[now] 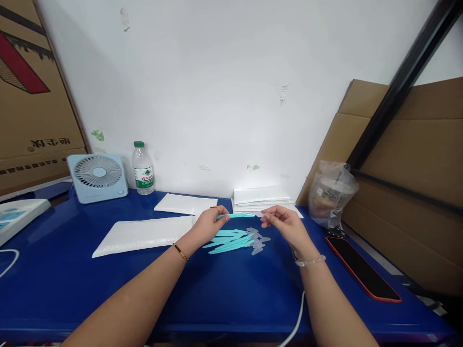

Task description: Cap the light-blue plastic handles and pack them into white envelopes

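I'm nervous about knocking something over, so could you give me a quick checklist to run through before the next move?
1. Left hand gripping one slim turquoise plastic stick: ok.
2. Right hand pinching a small translucent plastic piece: looks ok, though partly hidden by the fingers.
3. That piece touching the stick's dark tip: cannot tell, too small.
4. Loose pile of turquoise plastic sticks lying on the glossy blue tabletop: ok.
5. Clear plastic bottle with a green cap upright and away from both hands: ok.
6. Black-screened phone in an orange-red case apart from the pile: ok.
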Motion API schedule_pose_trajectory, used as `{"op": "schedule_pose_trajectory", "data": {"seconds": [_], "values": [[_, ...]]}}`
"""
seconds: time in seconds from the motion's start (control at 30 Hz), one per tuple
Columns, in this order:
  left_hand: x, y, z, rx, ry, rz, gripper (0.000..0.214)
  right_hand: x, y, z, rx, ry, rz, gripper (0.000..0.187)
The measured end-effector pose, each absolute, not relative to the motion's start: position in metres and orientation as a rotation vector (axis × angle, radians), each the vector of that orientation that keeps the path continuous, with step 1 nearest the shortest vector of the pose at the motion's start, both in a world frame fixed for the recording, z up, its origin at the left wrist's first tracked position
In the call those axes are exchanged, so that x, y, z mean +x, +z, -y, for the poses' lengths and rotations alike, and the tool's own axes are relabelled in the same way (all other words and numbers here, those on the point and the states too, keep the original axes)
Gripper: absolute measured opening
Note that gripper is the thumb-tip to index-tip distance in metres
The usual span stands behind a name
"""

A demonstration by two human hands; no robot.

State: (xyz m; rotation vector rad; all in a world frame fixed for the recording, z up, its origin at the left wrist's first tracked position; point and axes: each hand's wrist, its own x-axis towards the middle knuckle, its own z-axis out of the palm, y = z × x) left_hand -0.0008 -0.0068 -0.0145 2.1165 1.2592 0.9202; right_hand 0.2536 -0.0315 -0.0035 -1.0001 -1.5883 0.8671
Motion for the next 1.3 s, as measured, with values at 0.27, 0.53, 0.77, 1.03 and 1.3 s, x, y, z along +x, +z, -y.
{"op": "schedule_pose_trajectory", "data": {"seconds": [0.27, 0.53, 0.77, 1.03, 1.3], "values": [[0.0, -0.013, 0.009, 2.092, 0.913, -1.227, 0.028, 0.251, -0.003, 0.033, -0.998, 0.844, 1.619, 0.03], [0.0, -0.011, 0.009, 2.067, 0.897, -1.228, 0.027, 0.249, -0.004, 0.033, -0.971, 0.858, 1.625, 0.028], [0.0, -0.011, 0.009, 2.039, 0.884, -1.206, 0.032, 0.249, -0.003, 0.034, -0.977, 0.827, 1.621, 0.027], [0.0, -0.013, 0.008, 2.039, 0.902, -1.2, 0.032, 0.248, -0.003, 0.035, -0.987, 0.809, 1.627, 0.028], [0.003, -0.013, 0.01, 2.06, 0.835, -1.191, 0.034, 0.231, -0.004, 0.038, -0.962, 0.902, 1.686, 0.027]]}}
